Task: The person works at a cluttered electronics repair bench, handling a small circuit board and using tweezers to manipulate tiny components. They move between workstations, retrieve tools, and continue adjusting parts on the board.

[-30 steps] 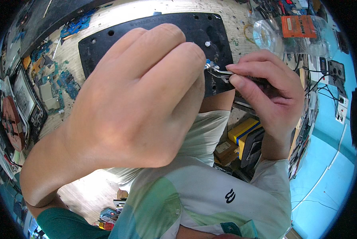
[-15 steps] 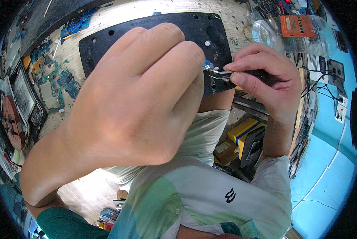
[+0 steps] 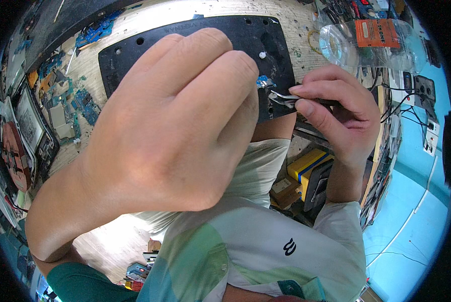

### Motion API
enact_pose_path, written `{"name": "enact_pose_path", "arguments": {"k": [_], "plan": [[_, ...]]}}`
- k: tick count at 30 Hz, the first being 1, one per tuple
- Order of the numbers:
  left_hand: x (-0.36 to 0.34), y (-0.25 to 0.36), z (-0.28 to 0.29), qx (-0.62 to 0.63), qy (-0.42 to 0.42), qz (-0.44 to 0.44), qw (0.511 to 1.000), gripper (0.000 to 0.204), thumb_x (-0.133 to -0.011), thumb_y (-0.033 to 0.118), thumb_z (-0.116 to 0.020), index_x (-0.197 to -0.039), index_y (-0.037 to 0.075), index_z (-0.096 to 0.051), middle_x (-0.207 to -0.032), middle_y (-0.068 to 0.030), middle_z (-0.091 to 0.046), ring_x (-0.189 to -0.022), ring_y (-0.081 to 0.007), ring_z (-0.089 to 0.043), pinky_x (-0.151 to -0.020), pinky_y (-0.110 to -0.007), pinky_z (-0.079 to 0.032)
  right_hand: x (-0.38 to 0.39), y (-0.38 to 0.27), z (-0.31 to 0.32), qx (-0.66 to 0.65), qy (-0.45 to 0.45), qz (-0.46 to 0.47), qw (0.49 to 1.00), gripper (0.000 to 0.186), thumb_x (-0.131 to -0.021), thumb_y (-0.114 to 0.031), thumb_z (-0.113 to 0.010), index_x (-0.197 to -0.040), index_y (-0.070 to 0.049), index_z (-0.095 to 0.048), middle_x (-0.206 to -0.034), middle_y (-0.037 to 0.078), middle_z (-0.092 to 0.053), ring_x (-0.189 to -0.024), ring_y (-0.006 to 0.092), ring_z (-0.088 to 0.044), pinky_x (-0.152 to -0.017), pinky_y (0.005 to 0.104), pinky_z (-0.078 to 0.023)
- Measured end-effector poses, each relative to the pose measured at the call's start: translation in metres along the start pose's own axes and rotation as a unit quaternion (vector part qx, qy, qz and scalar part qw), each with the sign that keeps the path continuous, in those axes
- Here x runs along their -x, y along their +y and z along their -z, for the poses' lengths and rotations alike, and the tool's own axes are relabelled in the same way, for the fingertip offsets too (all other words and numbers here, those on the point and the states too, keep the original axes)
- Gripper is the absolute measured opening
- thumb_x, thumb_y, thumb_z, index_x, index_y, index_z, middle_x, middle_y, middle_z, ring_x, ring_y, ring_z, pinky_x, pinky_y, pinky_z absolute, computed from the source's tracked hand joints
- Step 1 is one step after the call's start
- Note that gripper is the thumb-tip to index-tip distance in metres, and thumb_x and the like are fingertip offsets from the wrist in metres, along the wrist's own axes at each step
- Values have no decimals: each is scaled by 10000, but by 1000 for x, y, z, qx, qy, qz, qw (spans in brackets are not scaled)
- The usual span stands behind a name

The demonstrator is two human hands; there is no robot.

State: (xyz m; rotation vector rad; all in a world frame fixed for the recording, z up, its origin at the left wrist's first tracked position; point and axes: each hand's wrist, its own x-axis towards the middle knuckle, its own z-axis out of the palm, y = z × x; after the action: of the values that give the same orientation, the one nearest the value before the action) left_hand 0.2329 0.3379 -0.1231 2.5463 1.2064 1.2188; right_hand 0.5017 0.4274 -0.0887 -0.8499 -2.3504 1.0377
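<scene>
My left hand (image 3: 170, 121) is closed and fills the middle of the view, above a black mat-like board (image 3: 281, 60). Its fingertips are turned away, so whatever they hold is hidden. Just past its knuckles shows a small blue circuit board piece (image 3: 264, 82) with shiny metal parts. My right hand (image 3: 338, 100) pinches a pair of curved metal tweezers (image 3: 283, 97) between thumb and fingers. The tweezer tips are a little apart, beside the blue piece and just below it, with nothing visible between them. A small white dot-like bit (image 3: 262, 55) lies on the board.
Several loose circuit boards (image 3: 67, 116) cover the bench at left, with a blue one (image 3: 97, 32) farther back. A clear plastic pack with an orange label (image 3: 376, 33) sits at the back right, above black cables (image 3: 404, 108). A yellow box (image 3: 311, 165) stands below the bench edge.
My right hand has shifted slightly right and down, drawing the tweezer tips back from the blue piece. The left hand has barely moved.
</scene>
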Motion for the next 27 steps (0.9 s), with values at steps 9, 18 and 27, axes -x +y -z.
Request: {"name": "enact_pose_path", "arguments": {"k": [9,18,27], "plan": [[0,-1,-2,6,18,-3,1000,510,-510,-10,-698,-983,-197,-732,-955,-228,-661,-878,-374,-685,-748,-437,-595,5,-2,-7,28,39,6,999,211,-857,-11,-848,-1062,21,-811,-1042,129,-728,-959,197,-684,-817,282,-511],[0,-1,-3,7,20,-3,1000,497,-507,-28,-714,-976,-192,-728,-957,-227,-659,-878,-375,-682,-740,-432,-589,10,-15,-18,67,74,-16,995,191,-869,22,-829,-1059,24,-807,-1049,118,-733,-972,193,-685,-821,274,-518],[2,-6,-3,11,15,1,1000,538,-485,-29,-711,-1001,-184,-728,-976,-219,-660,-892,-374,-680,-754,-436,-593,3,-17,-17,63,61,-22,996,185,-858,23,-836,-1042,28,-810,-1018,121,-737,-939,193,-690,-831,277,-516]]}}
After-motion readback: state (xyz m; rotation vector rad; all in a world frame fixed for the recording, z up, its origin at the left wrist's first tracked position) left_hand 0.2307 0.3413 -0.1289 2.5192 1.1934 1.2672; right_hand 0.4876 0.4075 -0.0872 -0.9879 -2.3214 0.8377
